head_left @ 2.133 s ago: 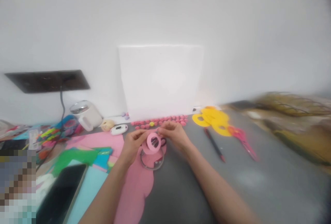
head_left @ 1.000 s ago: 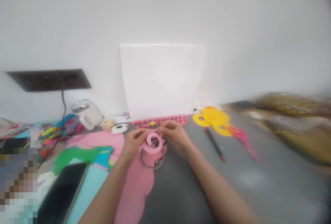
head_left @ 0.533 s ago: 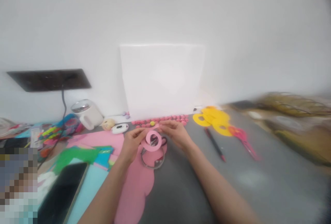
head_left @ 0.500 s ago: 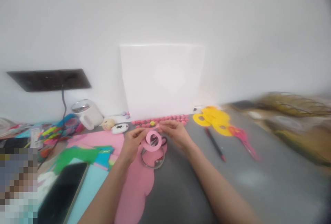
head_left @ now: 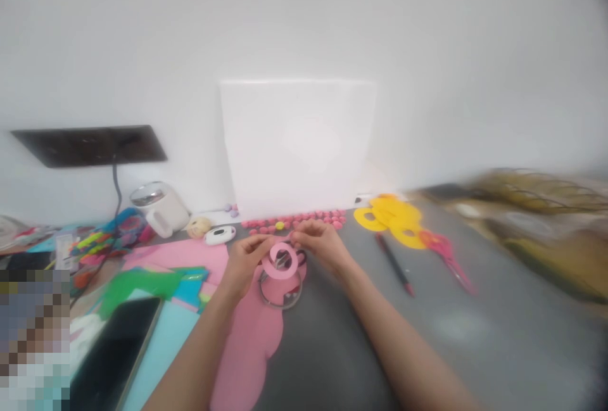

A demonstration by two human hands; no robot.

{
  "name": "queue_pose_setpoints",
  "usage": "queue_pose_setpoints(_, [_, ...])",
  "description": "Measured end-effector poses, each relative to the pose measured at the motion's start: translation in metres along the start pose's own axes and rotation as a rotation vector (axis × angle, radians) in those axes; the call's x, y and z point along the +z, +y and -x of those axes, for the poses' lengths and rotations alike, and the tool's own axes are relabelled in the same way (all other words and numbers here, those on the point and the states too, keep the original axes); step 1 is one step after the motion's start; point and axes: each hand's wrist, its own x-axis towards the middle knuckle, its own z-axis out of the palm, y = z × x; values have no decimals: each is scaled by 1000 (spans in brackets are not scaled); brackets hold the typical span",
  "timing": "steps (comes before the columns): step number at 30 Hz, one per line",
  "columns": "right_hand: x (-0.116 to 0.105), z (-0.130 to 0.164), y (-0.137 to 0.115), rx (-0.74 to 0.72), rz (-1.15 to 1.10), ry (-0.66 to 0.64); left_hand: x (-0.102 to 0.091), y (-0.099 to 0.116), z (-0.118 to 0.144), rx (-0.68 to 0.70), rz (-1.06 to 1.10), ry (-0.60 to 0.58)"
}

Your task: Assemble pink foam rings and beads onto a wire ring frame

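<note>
Head view: both hands hold pink ring upright, facing camera.

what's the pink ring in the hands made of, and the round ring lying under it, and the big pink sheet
Pink ring: looks like thin craft foam or card, matte, flat, bending slightly between the left hand and right hand. Round ring on the table: probably metal, thin with a grey shine, though blurred. Pink sheet: the same matte flat look, with a wavy cut edge.

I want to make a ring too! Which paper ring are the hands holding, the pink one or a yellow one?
The pink paper ring, pinched between the left hand and right hand. The yellow paper rings lie untouched on the table, off to the right.
</note>
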Motion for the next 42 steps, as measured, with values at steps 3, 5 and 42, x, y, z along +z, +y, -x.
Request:
queue_pose_setpoints(3, [0,-1,0,37,-42,11,0,0,0,-7,20,5])
queue_pose_setpoints(5, [0,-1,0,55,-68,8,0,0,0,-18,32,13])
queue_pose_setpoints(42, [2,0,5,-21,46,47,5,7,5,-79,12,-83])
